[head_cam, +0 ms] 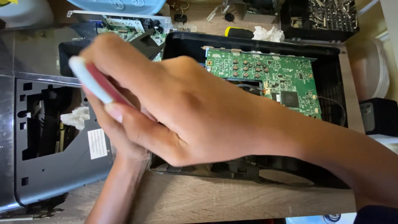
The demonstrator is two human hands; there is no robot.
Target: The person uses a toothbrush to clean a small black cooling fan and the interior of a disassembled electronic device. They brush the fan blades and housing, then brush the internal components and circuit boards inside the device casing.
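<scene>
1. Keep your right hand (186, 112) pinching the red-and-white tool (97, 81) firmly, left of the green circuit board (265, 79).
2. Your left hand (124, 141) lies underneath, grip hidden; steady it on the black casing (331, 83).

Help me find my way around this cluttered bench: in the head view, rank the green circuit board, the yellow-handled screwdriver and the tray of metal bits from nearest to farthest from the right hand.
1. Green circuit board, just right of the right hand, inside the black casing.
2. Yellow-handled screwdriver, behind the casing.
3. Tray of metal bits, far right corner.
</scene>
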